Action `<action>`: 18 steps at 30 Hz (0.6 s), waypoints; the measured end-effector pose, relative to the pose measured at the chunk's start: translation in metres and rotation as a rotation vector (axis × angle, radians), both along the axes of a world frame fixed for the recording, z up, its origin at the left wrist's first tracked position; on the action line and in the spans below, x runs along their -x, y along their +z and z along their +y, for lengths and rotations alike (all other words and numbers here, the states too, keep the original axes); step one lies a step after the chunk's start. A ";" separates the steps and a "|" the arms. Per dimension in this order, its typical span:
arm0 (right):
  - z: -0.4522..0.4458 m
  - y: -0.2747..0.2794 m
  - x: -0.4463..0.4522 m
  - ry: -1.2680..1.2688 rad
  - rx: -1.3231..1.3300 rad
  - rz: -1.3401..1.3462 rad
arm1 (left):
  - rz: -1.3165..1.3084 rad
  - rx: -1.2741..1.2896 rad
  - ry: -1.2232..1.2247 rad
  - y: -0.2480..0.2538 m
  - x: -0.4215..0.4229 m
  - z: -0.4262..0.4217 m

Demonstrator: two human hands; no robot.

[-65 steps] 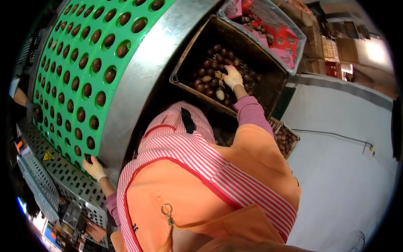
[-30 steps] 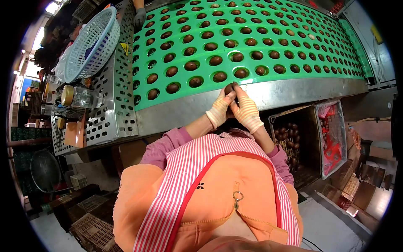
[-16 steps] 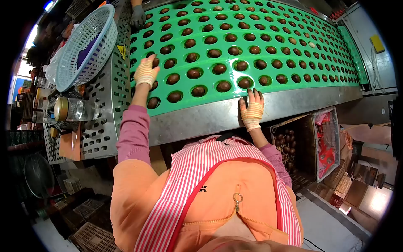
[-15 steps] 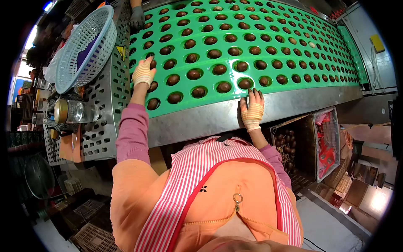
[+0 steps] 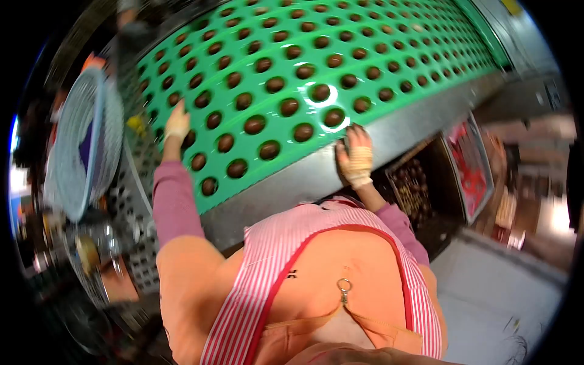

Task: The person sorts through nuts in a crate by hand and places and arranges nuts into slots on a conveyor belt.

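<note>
Rows of dark brown eggs (image 5: pixel 255 125) sit in the oval pockets of a green conveyor belt (image 5: pixel 246 139). My left hand (image 5: pixel 177 125), in a pale fingerless glove, reaches over the belt's left part. Its fingers look stretched out, their tips close to a brown egg (image 5: pixel 174 98); motion blur hides whether they touch it. On the metal rail (image 5: pixel 292 177) along the near side of the belt rests my right hand (image 5: pixel 357 159), gloved the same way. Its fingers are extended toward the belt edge, below an egg (image 5: pixel 334 117), and it holds nothing.
A light blue plastic basket (image 5: pixel 97 146) stands at left beside a perforated metal surface (image 5: pixel 143 243) with a glass jar (image 5: pixel 108 240). Below the rail at right is a crate of brown eggs (image 5: pixel 410 188), next to a bin with red material (image 5: pixel 468 167). Another person's arm (image 5: pixel 126 15) shows at top left.
The whole view has turned and become blurred. My left hand is still over the belt's left part, and my right hand stays at the rail.
</note>
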State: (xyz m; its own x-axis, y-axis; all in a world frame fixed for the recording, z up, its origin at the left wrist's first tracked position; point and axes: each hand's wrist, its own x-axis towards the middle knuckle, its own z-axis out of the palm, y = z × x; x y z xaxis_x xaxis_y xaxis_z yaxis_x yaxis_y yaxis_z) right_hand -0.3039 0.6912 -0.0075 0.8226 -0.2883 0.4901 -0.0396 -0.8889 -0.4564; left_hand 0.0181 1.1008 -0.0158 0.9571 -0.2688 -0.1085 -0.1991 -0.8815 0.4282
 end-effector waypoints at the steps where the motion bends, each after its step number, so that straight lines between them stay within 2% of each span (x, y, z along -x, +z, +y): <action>1: 0.000 0.001 0.002 -0.006 -0.012 0.047 | -0.090 0.022 -0.061 -0.025 -0.013 0.010; 3: -0.001 0.009 0.001 0.015 -0.095 0.217 | -0.081 0.029 -0.117 -0.033 -0.009 0.015; 4: 0.004 0.021 0.002 -0.009 -0.135 0.241 | -0.126 -0.031 -0.179 -0.038 -0.005 0.022; 5: 0.006 0.024 0.005 -0.005 -0.099 0.206 | -0.141 0.026 -0.183 -0.034 0.000 0.018; 6: 0.008 0.012 0.005 -0.009 -0.072 0.178 | -0.152 -0.071 -0.146 -0.022 0.008 0.013; 8: 0.015 0.013 0.008 -0.025 -0.090 0.145 | -0.256 -0.270 0.119 -0.002 0.035 -0.019; 11: 0.036 0.023 0.012 -0.033 -0.123 0.075 | -0.533 -0.105 -0.106 -0.006 0.072 -0.069; 12: 0.049 0.022 0.016 -0.040 -0.095 0.032 | -0.502 0.054 -0.238 0.010 0.095 -0.098; 14: 0.068 0.025 0.028 -0.035 -0.137 -0.019 | -0.635 0.188 -0.344 0.021 0.148 -0.149; 16: 0.084 0.021 0.036 -0.094 -0.151 -0.069 | -0.566 0.401 -0.508 0.038 0.190 -0.186; 18: 0.078 0.027 0.060 -0.131 -0.109 -0.114 | -0.621 0.453 -0.604 0.048 0.236 -0.206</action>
